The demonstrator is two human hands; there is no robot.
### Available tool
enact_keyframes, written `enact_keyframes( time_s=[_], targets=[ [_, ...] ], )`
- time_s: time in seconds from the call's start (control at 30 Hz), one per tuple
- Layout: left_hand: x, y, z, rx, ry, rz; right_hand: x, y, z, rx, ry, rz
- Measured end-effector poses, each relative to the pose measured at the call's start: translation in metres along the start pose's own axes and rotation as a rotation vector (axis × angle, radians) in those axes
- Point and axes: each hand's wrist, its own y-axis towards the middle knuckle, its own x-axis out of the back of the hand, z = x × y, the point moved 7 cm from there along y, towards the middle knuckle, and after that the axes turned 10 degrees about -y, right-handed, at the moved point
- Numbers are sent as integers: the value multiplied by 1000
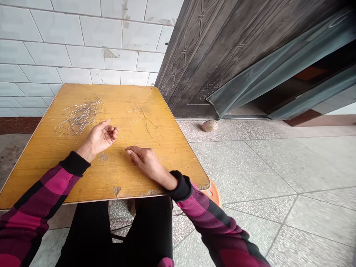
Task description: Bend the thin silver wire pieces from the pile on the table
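Note:
My left hand [100, 138] rests palm-up on the worn wooden table [83, 178], its fingers curled loosely and apparently holding nothing. It lies just right of a loose heap of thin pale straw-like strands [79, 116]. My right hand [143, 158] lies on the table near the middle, fingertips pinched together on a single thin strand [124, 141] that runs up and left from them. A few more strands [143, 118] lie scattered beyond my right hand.
White tiled wall behind the table. A dark metal door [222, 55] stands ajar at the right. A small round ball-like object [210, 125] lies on the speckled floor by the door. An orange stool edge [213, 193] shows under the table's right corner.

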Motion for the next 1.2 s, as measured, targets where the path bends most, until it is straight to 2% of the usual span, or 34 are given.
enact_keyframes(
  time_s=[0.1,0.27,0.37,0.47,0.6,0.73,1.0,1.2],
  targets=[
    [2,2,4,38,140,84,3,-11,1,-2,-122,-35],
    [3,-1,9,105,439,190,5,-26,-2,21,-610,-94],
    [0,-4,7,103,518,225,4,-30,-2,52,-700,-103],
    [-5,-8,6,114,614,262,2,-32,-1,48,-686,-98],
    [-10,-11,5,44,743,264,-5,-35,-1,6,-621,-53],
    [-12,-10,8,-46,675,257,-10,-44,-3,-154,-514,2],
    [-19,-15,21,-2,667,306,-18,-76,14,-392,128,-10],
    [-19,-13,22,35,623,325,-33,-105,25,-503,413,-28]
  ],
)
